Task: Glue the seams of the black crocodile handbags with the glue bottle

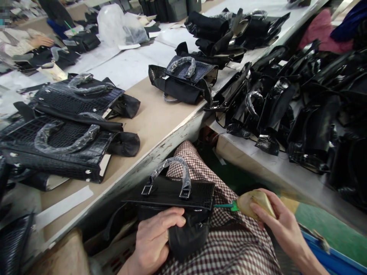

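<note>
Black bag held in left hand; right hand closed around yellowish bottle

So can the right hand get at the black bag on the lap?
Probably yes: the right hand holds a bottle whose nozzle points at the black bag. Nothing shows between them, and the left hand leaves that side free.

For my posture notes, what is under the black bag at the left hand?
Checked cloth shows beside the bag; what lies directly beneath is hidden by it and the left hand.
</note>
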The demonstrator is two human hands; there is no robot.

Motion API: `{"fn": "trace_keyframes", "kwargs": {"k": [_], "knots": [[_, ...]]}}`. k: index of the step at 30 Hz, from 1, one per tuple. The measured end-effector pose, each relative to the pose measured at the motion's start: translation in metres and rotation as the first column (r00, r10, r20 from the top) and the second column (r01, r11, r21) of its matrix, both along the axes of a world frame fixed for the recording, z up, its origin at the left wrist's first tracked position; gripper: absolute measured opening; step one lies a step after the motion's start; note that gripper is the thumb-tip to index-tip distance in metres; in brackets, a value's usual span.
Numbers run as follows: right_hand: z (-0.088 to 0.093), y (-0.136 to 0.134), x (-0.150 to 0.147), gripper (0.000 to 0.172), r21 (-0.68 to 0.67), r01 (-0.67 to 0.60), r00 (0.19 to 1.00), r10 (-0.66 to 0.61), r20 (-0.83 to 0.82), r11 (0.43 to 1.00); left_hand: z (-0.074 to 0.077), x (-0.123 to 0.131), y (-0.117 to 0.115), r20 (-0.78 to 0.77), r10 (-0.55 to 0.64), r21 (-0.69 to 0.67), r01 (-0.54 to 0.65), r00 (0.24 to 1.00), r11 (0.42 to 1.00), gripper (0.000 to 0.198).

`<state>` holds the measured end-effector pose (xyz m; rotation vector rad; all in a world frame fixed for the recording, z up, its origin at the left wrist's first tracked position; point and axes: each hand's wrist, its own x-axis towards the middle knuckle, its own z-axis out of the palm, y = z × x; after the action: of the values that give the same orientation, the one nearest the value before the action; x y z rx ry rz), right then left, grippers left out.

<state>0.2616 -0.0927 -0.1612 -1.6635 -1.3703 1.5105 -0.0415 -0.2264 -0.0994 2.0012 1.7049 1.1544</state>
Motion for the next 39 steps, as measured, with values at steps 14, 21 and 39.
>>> {"fn": "trace_keyframes", "kwargs": {"k": [14,21,39], "knots": [[-0.017,-0.008,0.005,0.049,0.018,0.105,0.994,-0.105,-0.009,0.994,0.002,-0.002,0.004,0.006,0.024,0.0,-0.024,1.0,1.0,0.035],[-0.007,-0.005,-0.003,0.047,-0.033,0.101,0.993,-0.102,-0.058,0.994,0.0,-0.002,0.003,0.011,0.011,0.006,-0.011,1.0,1.0,0.035],[-0.006,-0.031,0.0,0.047,-0.271,0.107,0.908,-0.205,-0.365,0.957,-0.001,-0.003,0.002,0.04,-0.01,0.0,0.01,0.999,1.0,0.037]]}}
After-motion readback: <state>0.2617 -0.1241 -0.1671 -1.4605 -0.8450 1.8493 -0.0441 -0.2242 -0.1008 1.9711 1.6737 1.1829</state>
